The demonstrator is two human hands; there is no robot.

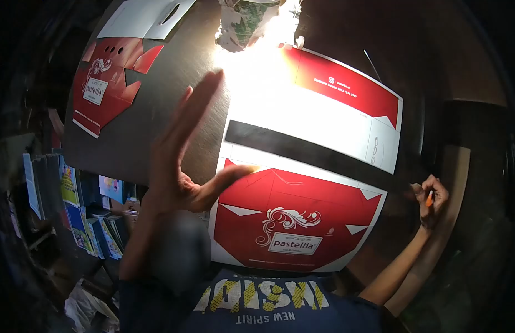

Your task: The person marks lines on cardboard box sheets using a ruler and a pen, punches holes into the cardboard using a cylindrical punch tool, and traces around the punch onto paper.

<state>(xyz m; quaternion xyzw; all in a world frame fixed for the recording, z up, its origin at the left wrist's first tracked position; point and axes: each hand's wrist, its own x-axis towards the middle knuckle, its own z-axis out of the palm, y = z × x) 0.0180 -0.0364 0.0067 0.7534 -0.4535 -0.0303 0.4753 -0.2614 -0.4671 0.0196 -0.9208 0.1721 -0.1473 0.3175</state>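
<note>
The work in hand looks like setting a dark straightedge [307, 152] across a red-and-white printed sheet [338, 213], which lies flat on the desk [157, 66] in front of the person. The straightedge spans the white band just above the lower red panel. The left hand [167, 164] grips nothing — its fingers are spread, with the thumb reaching over the sheet's near panel; whether that thumb touches is hard to tell. The right hand [438, 194] is curled around a slim orange tool [429, 198], past the sheet's right edge; its working tip is unclear. A notched red carton piece [116, 77] lies apart, at the upper left. My judgement: the next move calls for steady pressure along the straightedge — and exact alignment with the printed lines.
</note>
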